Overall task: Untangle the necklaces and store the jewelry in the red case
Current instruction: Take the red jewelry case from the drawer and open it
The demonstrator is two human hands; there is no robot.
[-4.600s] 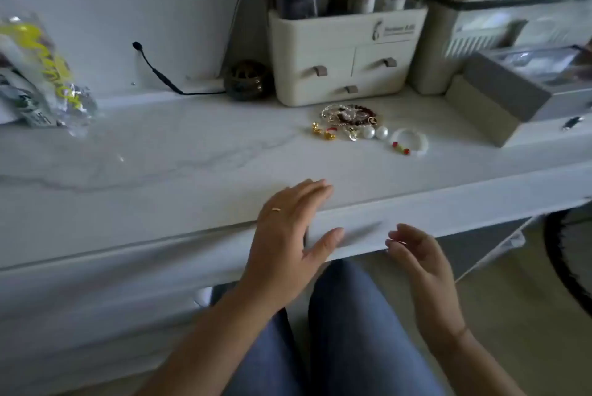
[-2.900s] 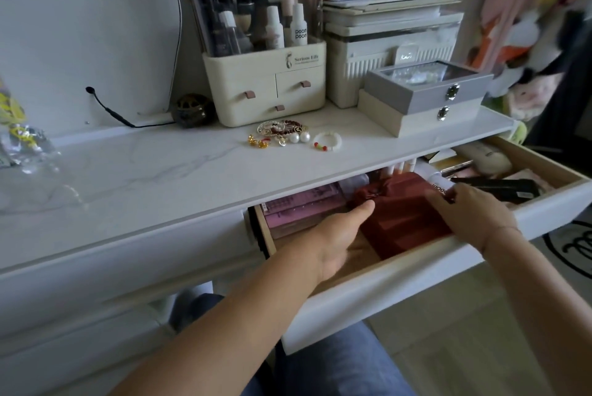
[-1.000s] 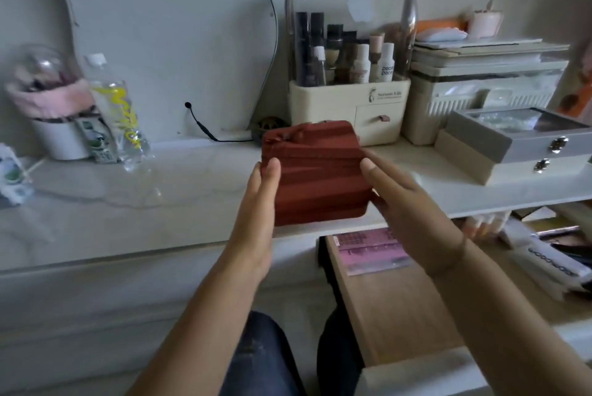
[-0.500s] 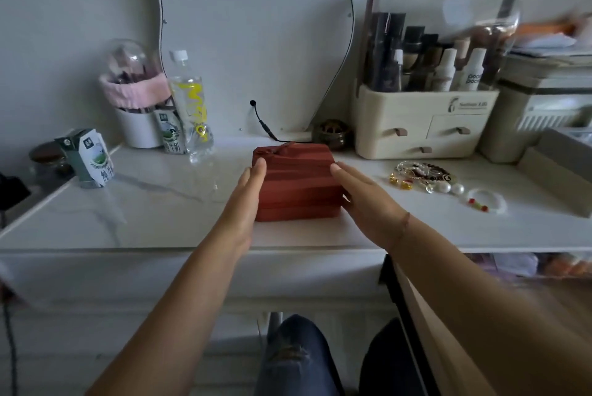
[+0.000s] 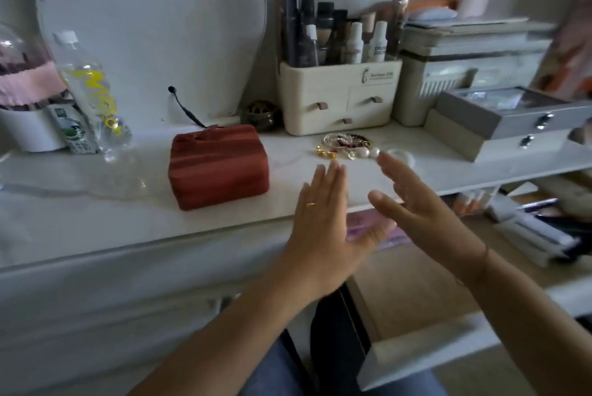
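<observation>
On the white marble table [image 5: 96, 213], seen from the head camera, the red case [image 5: 219, 166] stands closed near the middle, a soft fabric box with darker stripes and a small pull at its top back edge. It is placed beside the jewelry, not on it, probably so that each piece can go inside after it is separated. The jewelry pile [image 5: 347, 145] lies to the right of the case, just in front of the cream cosmetics organizer [image 5: 339, 97]. It shows thin chains mixed together, some gold beads, dark red beads and two pearls. How the chains cross is too small and blurred to tell. A pale bracelet [image 5: 400, 155] lies just beside the pile. The left hand [image 5: 323, 222] is flat with straight fingers and holds nothing. The right hand [image 5: 413, 203] is also spread and empty, and its fingertips come near the pearls. Both hands seem to reach for the pile, so I judge the untangling is not yet begun. Below, the drawer [image 5: 416, 283] stands open.
</observation>
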